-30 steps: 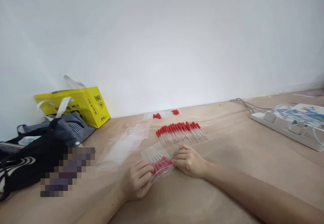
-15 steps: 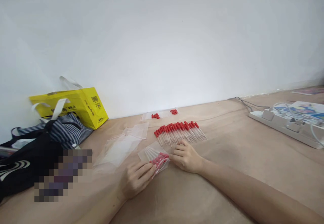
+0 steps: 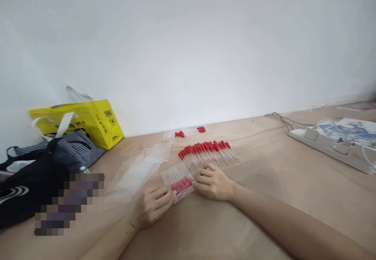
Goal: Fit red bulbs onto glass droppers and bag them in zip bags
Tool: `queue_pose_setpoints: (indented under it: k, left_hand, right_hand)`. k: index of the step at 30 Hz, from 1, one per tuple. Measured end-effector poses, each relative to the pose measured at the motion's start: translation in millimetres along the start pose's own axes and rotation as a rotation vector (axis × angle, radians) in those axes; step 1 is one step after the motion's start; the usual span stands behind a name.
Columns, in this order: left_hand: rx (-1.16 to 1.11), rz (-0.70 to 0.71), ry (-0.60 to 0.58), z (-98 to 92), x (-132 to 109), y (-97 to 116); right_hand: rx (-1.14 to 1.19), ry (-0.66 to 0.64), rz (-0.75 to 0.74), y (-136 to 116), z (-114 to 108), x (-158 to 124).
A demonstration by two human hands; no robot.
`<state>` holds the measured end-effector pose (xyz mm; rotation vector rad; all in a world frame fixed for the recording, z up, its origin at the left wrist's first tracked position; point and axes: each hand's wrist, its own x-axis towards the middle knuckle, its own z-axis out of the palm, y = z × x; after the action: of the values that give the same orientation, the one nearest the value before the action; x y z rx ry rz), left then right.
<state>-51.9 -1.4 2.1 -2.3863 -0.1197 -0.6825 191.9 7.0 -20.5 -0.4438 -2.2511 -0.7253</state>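
A clear zip bag (image 3: 168, 177) lies on the table between my hands, with several red-tipped white sticks (image 3: 181, 183) inside, red ends toward me. My left hand (image 3: 155, 206) pinches the bag's near left corner. At its near right corner, the fingers of my right hand (image 3: 213, 181) close on the plastic. Just beyond my right hand is a row of loose red-tipped white sticks (image 3: 205, 152), fanned side by side. Left of the bag lie flat, clear zip bags (image 3: 141, 170), overlapping.
Against the wall rest filled clear bags (image 3: 190, 132) with red tips. At left stand a yellow shopping bag (image 3: 102, 121), a striped bag (image 3: 79, 150) and a black bag (image 3: 32, 185). A white power strip (image 3: 331, 150) with cables lies at right.
The bag's near edge has been flattened and straightened between my hands. My left hand has shifted slightly left and down; the red tips inside now lie in a neater row.
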Motion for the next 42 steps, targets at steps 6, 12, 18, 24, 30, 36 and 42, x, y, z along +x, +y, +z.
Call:
queue_pose_setpoints:
  k: [6, 12, 18, 24, 30, 36, 42]
  left_hand:
    - [-0.024, -0.066, 0.038, 4.9, 1.6, 2.6]
    - [-0.026, -0.118, 0.087, 5.6, 16.3, 6.3]
    - [-0.036, -0.095, 0.073, 10.2, 10.7, 5.9]
    - [-0.075, -0.184, 0.084, 14.0, 16.2, 8.3]
    - [-0.049, -0.258, 0.109, 18.4, 30.6, 13.9]
    - [-0.033, -0.243, 0.122, 18.9, 32.9, 16.0]
    - [-0.025, -0.228, 0.138, 19.5, 34.2, 15.6]
  right_hand:
    - [0.015, -0.027, -0.020, -1.0, 2.2, 1.2]
    - [0.025, 0.008, 0.048, -1.2, 0.9, 4.0]
    - [0.042, 0.034, 0.051, -3.3, 3.2, 6.2]
    - [0.045, 0.019, 0.044, -5.5, 9.6, 9.1]
    - [0.066, 0.061, 0.065, -6.1, 8.2, 11.0]
    - [0.057, 0.055, 0.077, -7.9, 8.2, 11.6]
    - [0.038, 0.025, 0.082, -11.0, 9.6, 12.2]
